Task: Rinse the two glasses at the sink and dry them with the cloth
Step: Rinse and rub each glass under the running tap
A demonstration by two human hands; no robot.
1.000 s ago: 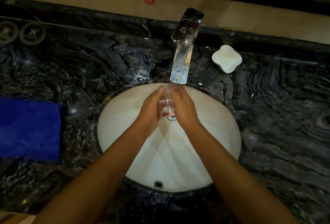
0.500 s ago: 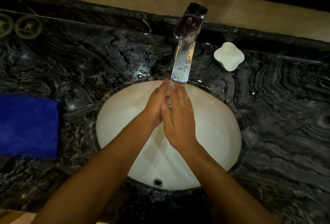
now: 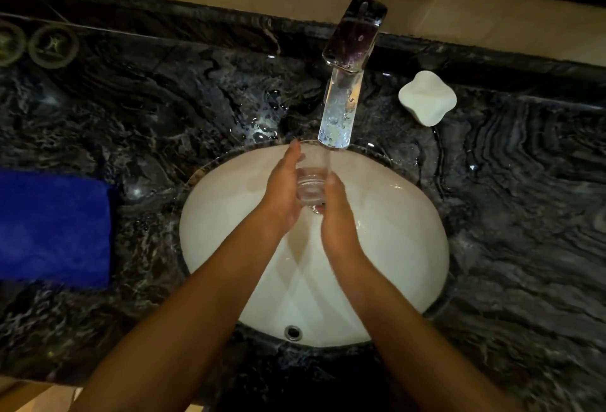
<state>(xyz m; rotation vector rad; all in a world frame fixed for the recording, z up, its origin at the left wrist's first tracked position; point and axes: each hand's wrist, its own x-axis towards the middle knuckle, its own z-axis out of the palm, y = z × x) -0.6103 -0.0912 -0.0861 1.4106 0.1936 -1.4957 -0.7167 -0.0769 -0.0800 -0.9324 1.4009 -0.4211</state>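
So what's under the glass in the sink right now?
Below the glass, held between the left hand and right hand, lies the white basin. The drain is mostly covered by glass and hands.

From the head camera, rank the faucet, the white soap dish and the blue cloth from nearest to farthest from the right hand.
Measured from the right hand:
1. Faucet, just beyond the hand, at the back of the basin.
2. White soap dish, on the counter, back right.
3. Blue cloth, far left on the counter.

White basin [image 3: 393, 247], blue cloth [image 3: 52, 228], black veined marble counter [image 3: 524, 214]
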